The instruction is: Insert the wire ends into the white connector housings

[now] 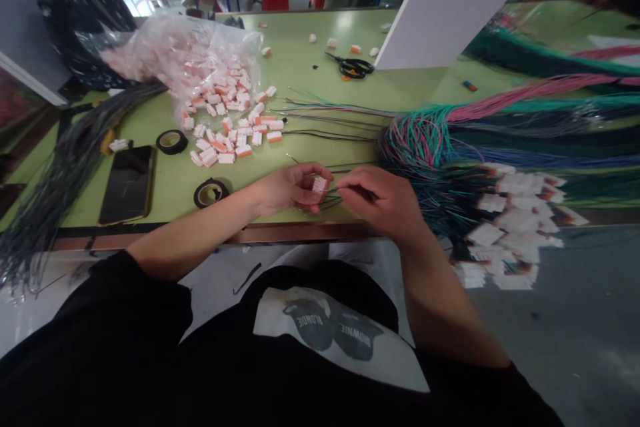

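Near the front edge of the green table, my left hand (293, 188) pinches a small white and orange connector (321, 184) between thumb and fingers. Just to its right, my right hand (383, 197) is closed with thumb and forefinger together, close to the connector's side. A thin dark wire seems to run between the fingertips and the connector, though most of it is hidden by the hand. Behind my hands lie loose wire ends (330, 136), which come from a tangled green, pink and black wire bundle (417, 137) on the right.
Loose connectors (230, 140) spill from a clear plastic bag (210, 47). Tape rolls (171, 141) and a phone (127, 185) lie at left, beside grey wires (65, 167). Black scissors (351, 67) rest behind. Wired white connectors (515, 220) hang over the right front edge. A white post (445, 7) stands behind.
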{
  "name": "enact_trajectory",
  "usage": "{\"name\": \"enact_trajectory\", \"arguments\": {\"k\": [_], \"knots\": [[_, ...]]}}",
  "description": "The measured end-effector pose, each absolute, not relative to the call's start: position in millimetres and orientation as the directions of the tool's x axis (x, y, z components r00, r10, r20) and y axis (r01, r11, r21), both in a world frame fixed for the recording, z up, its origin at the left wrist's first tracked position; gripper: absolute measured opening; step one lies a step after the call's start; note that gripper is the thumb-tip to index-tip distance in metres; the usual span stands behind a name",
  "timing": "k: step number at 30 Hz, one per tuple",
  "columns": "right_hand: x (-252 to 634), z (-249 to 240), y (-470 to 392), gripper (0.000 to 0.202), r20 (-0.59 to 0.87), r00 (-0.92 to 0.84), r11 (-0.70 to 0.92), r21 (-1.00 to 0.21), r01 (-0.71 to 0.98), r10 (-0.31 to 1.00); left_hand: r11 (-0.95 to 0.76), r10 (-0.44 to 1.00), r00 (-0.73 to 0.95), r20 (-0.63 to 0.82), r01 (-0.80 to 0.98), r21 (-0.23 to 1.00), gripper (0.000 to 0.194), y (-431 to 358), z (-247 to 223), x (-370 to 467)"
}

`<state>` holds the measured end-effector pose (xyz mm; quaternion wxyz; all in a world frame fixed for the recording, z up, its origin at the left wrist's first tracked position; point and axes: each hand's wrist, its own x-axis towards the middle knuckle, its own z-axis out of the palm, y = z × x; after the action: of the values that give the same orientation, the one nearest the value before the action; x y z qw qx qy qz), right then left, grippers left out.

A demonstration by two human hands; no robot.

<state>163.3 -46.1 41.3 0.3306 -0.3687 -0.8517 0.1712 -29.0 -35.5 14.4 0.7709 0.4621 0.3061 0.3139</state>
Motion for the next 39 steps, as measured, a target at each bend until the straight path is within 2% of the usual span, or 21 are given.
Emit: {"name": "enact_trajectory", "arguments": {"k": [3, 6, 15, 24, 33, 39], "knots": [[167.5, 41.1, -50.1, 0.018, 0.427, -0.506, 0.662, -0.451, 0.598, 0.749, 0.4, 0.763, 0.619, -0.187, -0.224, 0.889, 0.047, -34.9, 14.1, -29.7], [168.2, 40.2, -52.4, 0.017, 0.419, -0.495, 0.646, -0.424, 0.634, 0.761, 0.422, 0.766, 0.602, -0.225, -0.208, 0.882, 0.048, -35.7, 16.5, -30.5], [161.5, 34.8, -54.8, 0.015, 0.455, -0.44, 0.622, -0.423, 0.659, 0.774, 0.454, 0.745, 0.62, -0.245, -0.204, 0.867, 0.051, -35.1, 17.4, -32.4], [157.8, 32.5, -56.2, 0.016, 0.483, -0.448, 0.638, -0.366, 0.678, 0.753, 0.471, 0.756, 0.611, -0.234, -0.259, 0.844, 0.045, -37.7, 21.8, -30.0], [157.3, 29.8, -57.1, 0.017, 0.469, -0.431, 0.621, -0.407, 0.669, 0.771, 0.462, 0.764, 0.595, -0.249, -0.236, 0.855, 0.042, -37.5, 20.3, -30.1], [156.9, 30.5, -57.7, 0.019, 0.49, -0.438, 0.637, -0.381, 0.67, 0.754, 0.477, 0.758, 0.594, -0.269, -0.224, 0.85, 0.038, -37.5, 19.9, -29.9]]}}
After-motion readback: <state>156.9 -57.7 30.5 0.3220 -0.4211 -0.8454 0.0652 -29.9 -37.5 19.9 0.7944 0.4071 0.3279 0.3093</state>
